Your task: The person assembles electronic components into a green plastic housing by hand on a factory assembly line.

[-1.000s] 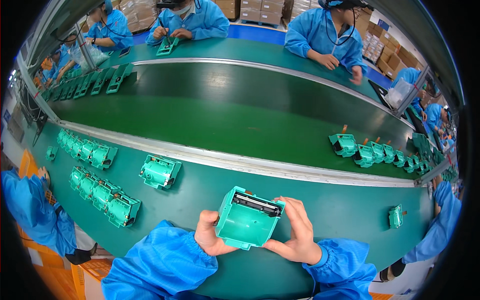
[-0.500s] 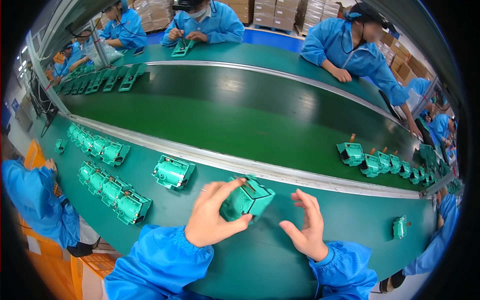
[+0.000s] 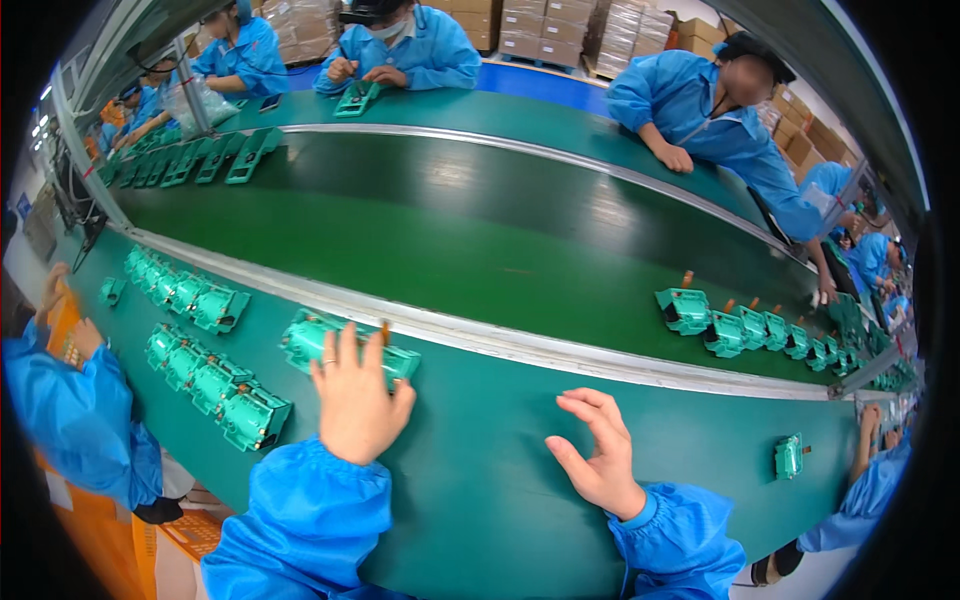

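My left hand point(image 3: 362, 400) lies over a green plastic housing point(image 3: 402, 364), fingers across its top and thumb near its front edge. An upright copper-coloured tab stands up behind the fingers. Right beside it, on the left, is another green housing point(image 3: 303, 338), partly covered by my fingers. How firmly my fingers grip is partly hidden. My right hand point(image 3: 603, 455) hovers over the green tabletop, open, with fingers apart and nothing in it.
Two rows of green housings point(image 3: 255, 415) stand to the left. More housings point(image 3: 687, 311) line the conveyor point(image 3: 480, 230) at right; a single one point(image 3: 789, 457) lies at the table's right. A metal rail point(image 3: 500, 343) edges the conveyor. Co-workers in blue sit around.
My left hand has carried the housing leftward and set it down beside the other one, turning it on the way. My right hand has barely moved and stays open.
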Motion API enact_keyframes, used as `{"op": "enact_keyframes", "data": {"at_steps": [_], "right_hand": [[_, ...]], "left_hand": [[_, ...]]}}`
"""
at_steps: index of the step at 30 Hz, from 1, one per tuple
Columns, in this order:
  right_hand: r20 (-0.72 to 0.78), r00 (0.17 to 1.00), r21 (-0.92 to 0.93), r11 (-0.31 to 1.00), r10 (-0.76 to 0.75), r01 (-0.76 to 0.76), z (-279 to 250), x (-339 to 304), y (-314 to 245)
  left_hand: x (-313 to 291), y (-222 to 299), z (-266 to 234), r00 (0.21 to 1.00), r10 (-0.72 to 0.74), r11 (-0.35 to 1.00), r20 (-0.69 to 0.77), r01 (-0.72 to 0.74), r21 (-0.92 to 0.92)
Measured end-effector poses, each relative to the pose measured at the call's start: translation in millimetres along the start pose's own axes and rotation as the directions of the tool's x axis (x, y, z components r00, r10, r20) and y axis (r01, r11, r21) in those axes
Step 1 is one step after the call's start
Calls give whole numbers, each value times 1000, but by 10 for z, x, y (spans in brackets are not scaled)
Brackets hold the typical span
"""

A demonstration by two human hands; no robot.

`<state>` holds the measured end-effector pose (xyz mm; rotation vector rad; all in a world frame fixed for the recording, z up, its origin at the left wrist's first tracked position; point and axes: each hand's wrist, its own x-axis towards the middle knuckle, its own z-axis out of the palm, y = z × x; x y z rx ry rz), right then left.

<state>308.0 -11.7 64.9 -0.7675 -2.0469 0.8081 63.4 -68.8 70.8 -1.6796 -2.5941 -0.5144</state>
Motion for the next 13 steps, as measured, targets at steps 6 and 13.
{"op": "enact_keyframes", "data": {"at_steps": [6,13], "right_hand": [[55,998,-311,950,20,-2,-419,336,129],[-28,962,-862,481,271,-161,-1322,739,898]], "left_hand": [[109,-398,18,980,-187,962,-61,195,189],[99,-221,-30,972,35,996,-234,-15,87]]}}
